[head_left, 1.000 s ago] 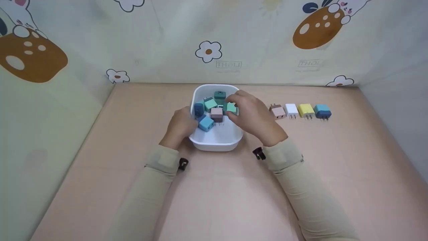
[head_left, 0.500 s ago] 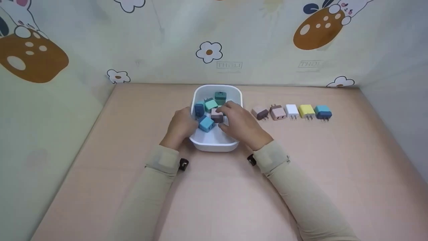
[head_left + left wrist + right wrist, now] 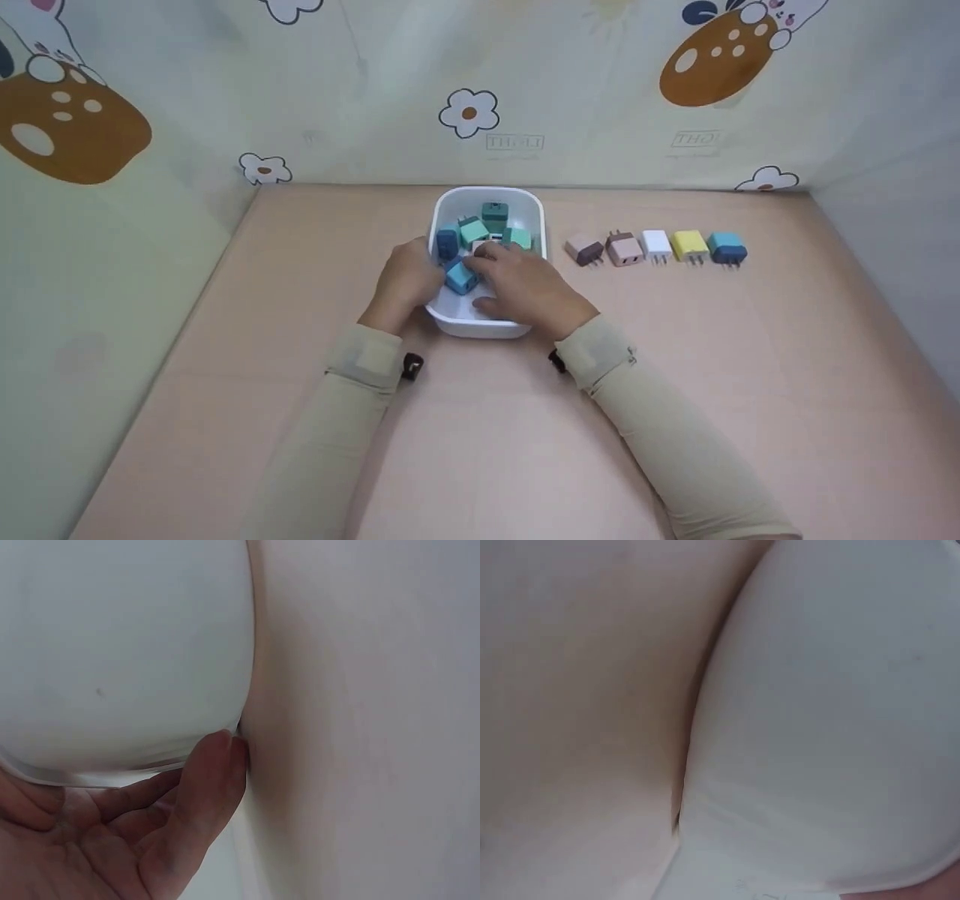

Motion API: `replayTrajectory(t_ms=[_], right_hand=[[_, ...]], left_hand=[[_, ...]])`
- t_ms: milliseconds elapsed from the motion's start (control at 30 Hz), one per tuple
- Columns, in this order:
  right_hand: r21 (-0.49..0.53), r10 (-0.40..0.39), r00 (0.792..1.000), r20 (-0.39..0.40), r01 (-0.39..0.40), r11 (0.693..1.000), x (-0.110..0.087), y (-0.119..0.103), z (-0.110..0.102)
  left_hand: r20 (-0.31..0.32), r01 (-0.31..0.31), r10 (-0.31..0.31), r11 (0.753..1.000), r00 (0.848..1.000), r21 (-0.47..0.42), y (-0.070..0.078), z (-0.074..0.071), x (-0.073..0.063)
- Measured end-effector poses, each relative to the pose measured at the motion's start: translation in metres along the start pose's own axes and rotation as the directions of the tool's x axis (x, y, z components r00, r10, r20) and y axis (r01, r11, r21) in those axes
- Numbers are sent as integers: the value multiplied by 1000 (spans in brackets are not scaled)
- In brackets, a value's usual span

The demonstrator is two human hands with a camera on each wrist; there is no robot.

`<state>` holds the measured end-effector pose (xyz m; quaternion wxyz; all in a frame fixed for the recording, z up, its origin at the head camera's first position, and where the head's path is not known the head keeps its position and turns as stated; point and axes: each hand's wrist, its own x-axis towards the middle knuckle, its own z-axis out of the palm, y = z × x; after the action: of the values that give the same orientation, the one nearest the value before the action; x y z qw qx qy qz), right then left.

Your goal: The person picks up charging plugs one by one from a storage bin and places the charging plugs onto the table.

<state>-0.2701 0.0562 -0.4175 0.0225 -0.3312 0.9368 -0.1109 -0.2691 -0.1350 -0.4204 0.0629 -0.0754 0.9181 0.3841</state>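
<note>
My left hand [image 3: 409,277] grips the left side of a white plastic tub [image 3: 480,328]. In the left wrist view its thumb [image 3: 202,772] lies against the outer wall by the base. Over the tub's front right, my right hand [image 3: 529,289] reaches inside, thumb and index finger apart. Its fingertips are right by a light-blue plug charger [image 3: 460,276]. A pinkish charger beneath the hand is mostly hidden. Other chargers lie farther back in the tub: a dark blue one [image 3: 448,244], a mint one [image 3: 472,231], a dark green one [image 3: 495,214] and another mint one [image 3: 517,238].
Right of the tub, a row of chargers lies on the pinkish tabletop [image 3: 480,435]: mauve [image 3: 583,250], pink [image 3: 624,249], white [image 3: 655,245], yellow [image 3: 689,246] and blue [image 3: 727,248]. A printed cloth wall [image 3: 360,112] stands behind.
My right hand has left a mint charger at the tub's right side, passed over the pinkish one and moved left and forward toward the light-blue one. My left hand stays on the tub.
</note>
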Motion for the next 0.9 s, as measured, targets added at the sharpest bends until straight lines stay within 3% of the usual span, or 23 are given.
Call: replayTrajectory(t_ms=[167, 333, 733, 900], right_hand=[[-65, -66, 996, 53, 70, 995, 1, 1, 0], [-38, -82, 992, 100, 86, 996, 1, 1, 0], [46, -91, 995, 39, 89, 995, 1, 1, 0], [-30, -119, 989, 87, 122, 992, -1, 1, 0]], left_hand=[[-1, -3, 3, 1000, 1000, 16, 0, 0, 0], [-12, -30, 31, 999, 999, 37, -1, 0, 1], [-28, -36, 37, 999, 999, 32, -1, 2, 2], [-21, -41, 41, 999, 999, 14, -2, 3, 1]])
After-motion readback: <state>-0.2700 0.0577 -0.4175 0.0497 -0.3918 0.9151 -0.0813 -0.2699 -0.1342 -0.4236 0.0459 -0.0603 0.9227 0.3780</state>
